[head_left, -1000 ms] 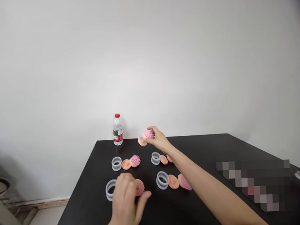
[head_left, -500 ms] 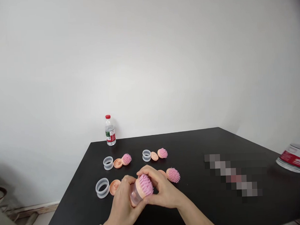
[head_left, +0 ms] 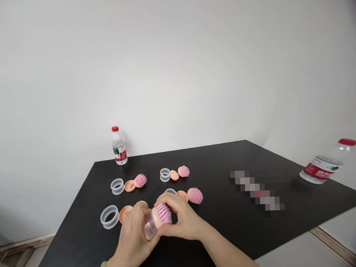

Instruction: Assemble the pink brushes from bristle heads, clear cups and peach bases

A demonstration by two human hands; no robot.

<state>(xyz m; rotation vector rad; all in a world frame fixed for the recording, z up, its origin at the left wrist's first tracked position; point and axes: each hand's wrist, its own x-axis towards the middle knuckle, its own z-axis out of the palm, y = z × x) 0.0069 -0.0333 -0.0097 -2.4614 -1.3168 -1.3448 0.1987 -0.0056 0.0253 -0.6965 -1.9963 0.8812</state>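
Between my two hands is a dish brush with pink bristles [head_left: 164, 214], a peach collar and a clear body [head_left: 150, 227]. My left hand [head_left: 130, 234] is wrapped around the clear body. The fingers and thumb of my right hand [head_left: 185, 219] close around the peach collar, with the bristles facing right. Near my left hand lie a clear ring [head_left: 109, 217] and a peach disc [head_left: 126, 214]; another peach part behind that hand is mostly hidden. Just beyond my right hand are a partly covered clear ring [head_left: 170, 191], a peach disc [head_left: 182, 195] and a pink brush head [head_left: 195, 196].
Farther back on the black table [head_left: 216, 233] sit two more sets: clear rings [head_left: 117, 186], peach discs [head_left: 130, 185] and brush heads [head_left: 140, 180]. Red-capped water bottles stand at the back left [head_left: 119, 147] and right [head_left: 325, 165]. A pixelated strip [head_left: 257, 191] covers something at right.
The view has shifted, so the table appears farther left and higher, and the right bottle shows more fully. Both hands keep hold of the brush, with little change in grip.
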